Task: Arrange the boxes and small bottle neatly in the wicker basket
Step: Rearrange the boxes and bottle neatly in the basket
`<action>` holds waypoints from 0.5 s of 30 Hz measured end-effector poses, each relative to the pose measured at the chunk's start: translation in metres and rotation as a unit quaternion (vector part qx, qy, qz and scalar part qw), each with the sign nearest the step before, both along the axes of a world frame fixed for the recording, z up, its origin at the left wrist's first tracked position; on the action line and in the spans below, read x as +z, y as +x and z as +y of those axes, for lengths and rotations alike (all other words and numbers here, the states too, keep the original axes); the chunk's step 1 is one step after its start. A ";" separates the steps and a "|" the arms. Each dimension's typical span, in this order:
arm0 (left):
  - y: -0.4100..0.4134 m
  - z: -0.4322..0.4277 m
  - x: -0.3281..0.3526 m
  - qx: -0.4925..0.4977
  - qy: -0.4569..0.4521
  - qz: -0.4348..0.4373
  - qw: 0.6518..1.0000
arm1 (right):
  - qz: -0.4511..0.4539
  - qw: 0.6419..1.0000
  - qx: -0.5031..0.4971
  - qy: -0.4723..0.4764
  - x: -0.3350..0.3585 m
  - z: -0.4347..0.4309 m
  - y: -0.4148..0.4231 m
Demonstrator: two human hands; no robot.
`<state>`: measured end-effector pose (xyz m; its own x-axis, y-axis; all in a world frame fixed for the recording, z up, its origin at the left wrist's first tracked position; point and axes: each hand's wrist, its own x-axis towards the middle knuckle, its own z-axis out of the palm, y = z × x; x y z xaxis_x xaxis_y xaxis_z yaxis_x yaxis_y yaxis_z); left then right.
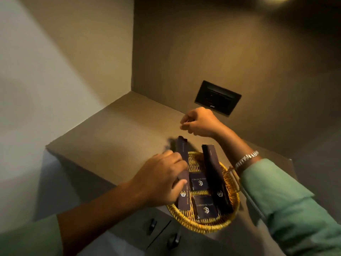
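A round yellow wicker basket (208,225) sits at the counter's front edge. Inside lie two long dark boxes and two small square dark boxes with gold logos. My left hand (160,179) grips the left long box (183,174), whose far end sticks out over the basket's rim. The right long box (215,174) lies along the basket's right side. Between them sit one small box (199,181) and another small box (205,206) nearer me. My right hand (200,122) hovers above the counter behind the basket, fingers pinched on something thin that I cannot make out. No small bottle shows.
The brown counter (114,137) fills a corner between two walls. A black socket plate (217,97) is on the back wall near my right hand. Below the counter's front edge are drawers with dark knobs (152,225). A silver bracelet (246,158) circles my right wrist.
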<state>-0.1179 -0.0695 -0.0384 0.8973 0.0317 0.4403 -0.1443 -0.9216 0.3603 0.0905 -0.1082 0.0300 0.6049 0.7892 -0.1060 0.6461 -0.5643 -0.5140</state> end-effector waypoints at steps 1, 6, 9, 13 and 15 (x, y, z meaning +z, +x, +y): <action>-0.003 -0.001 -0.003 0.005 0.000 0.000 1.000 | 0.013 0.999 0.001 -0.031 -0.005 0.014 0.005; -0.019 -0.005 -0.011 0.035 -0.043 -0.015 0.998 | 0.001 0.985 0.008 -0.173 -0.030 0.051 0.014; -0.025 -0.006 -0.013 0.038 -0.070 -0.028 0.996 | -0.004 0.979 -0.004 -0.206 -0.036 0.055 0.015; -0.028 -0.009 -0.017 0.033 -0.079 -0.033 0.996 | -0.042 0.982 -0.028 -0.183 -0.028 0.053 0.018; -0.029 -0.009 -0.019 0.030 -0.091 -0.033 0.995 | -0.094 0.978 -0.029 -0.182 -0.013 0.046 0.021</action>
